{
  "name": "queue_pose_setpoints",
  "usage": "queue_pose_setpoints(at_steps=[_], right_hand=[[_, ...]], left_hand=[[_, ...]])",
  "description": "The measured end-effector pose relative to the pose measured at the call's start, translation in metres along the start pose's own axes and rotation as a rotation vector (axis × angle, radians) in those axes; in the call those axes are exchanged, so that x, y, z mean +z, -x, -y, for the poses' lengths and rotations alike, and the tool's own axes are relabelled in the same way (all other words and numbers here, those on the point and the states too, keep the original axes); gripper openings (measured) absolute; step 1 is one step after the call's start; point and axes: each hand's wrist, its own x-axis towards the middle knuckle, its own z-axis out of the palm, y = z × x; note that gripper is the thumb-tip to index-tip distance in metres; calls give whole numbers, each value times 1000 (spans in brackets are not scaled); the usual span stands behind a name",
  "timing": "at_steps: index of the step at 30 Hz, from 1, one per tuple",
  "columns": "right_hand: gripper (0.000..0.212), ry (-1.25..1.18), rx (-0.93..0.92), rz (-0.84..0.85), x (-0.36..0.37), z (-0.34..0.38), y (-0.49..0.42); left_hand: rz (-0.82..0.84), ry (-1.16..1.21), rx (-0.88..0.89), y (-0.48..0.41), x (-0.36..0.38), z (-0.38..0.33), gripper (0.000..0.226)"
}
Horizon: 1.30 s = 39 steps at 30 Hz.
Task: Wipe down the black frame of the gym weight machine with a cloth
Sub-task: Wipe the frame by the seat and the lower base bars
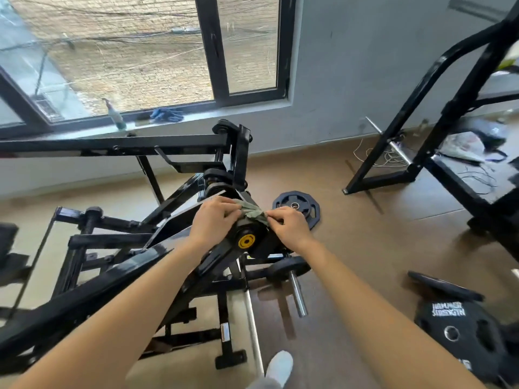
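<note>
Left arm in from 7 o'clock, right from 5 o'clock, both outstretched. Left hand and right hand palm-down, close together, fingers pinching cloth between them.

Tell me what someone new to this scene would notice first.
At centre, the left hand and right hand both grip a green cloth draped over the black machine frame, just above a bright yellow hub. Behind them, a spray bottle and blue gloves sit on the window sill. A black weight plate lies on the brown floor just right of the hands.
</note>
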Motion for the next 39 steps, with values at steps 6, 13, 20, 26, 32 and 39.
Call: queue_pose_setpoints(at_steps=[6, 13, 20, 26, 32, 39], right_hand=[[21, -107, -3, 127, -8, -23, -31], [25, -270, 58, 256, 8, -34, -89], [24, -265, 60, 342, 27, -40, -149], [33, -266, 22, 373, 40, -47, -189], [24, -406, 15, 318, 35, -62, -249], [16, -478, -27, 365, 2, -82, -329]], left_hand=[[82, -68, -138, -35, 11, -13, 32], [103, -132, -221, -84, 22, -8, 8], [-25, -378, -264, -113, 52, -4, 9], [-31, -471, -361, -142, 59, 5, 11], [-145, -501, -421, -168, 73, -9, 5], [-402, -452, -628, -225, 97, -40, 9]])
